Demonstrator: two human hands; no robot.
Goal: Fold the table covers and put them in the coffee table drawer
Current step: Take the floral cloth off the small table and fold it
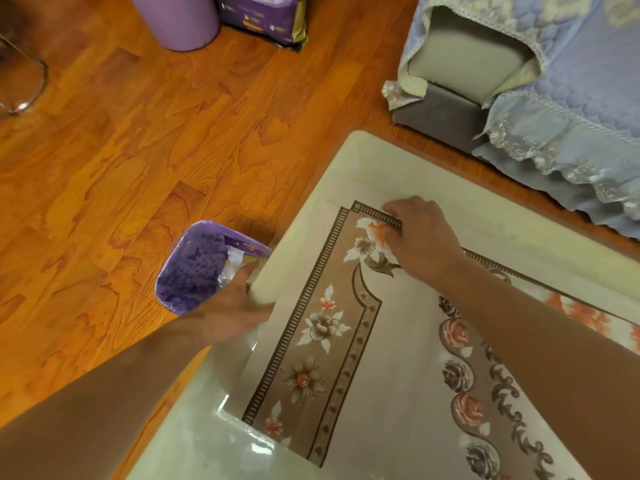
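Gripping the floral table cover (346,358) still spread on the coffee table (398,161), left hand (239,306) pinches its near-left edge, right hand (419,233) pinches the far corner, folding barely begun, drawer unseen.

Orange-brown wood plank floor (145,140); grey sofa (460,81) draped in blue quilted, lace-edged cover (571,109) (upper right); purple bins (176,19) set on floor.

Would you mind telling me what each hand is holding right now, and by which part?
Both hold the floral table cover: the right hand pinches its far border near the corner, and the left hand grips its left edge at the table's side.
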